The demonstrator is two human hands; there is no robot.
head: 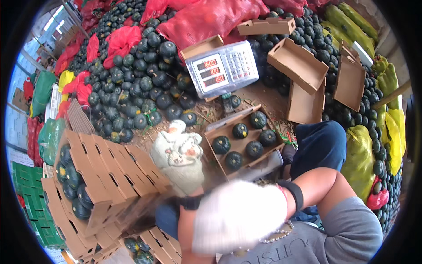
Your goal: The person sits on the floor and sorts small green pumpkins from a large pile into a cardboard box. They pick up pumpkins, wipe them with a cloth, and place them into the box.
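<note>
My left hand (178, 155), in a soiled whitish work glove, is left of an open cardboard tray (216, 150) with its fingers partly curled; whether anything lies in them I cannot tell. Close to the camera, low in the picture, my right hand (240, 216) is a white-gloved blur across my chest, its fingers not readable. Several dark green squashes (254, 149) lie apart from one another in the tray. Beneath the tray shows the metal platform (268, 165) of a digital scale, whose display head (222, 70) stands beyond it with red digits lit.
Stacked cardboard trays (112, 168) with squashes in the top one rise at the left. A large heap of squashes (145, 84) spreads beyond. Empty cardboard trays (298, 64) lie at the upper right, near yellow-green mesh sacks (357, 161). A big red mesh sack (211, 19) lies behind the scale.
</note>
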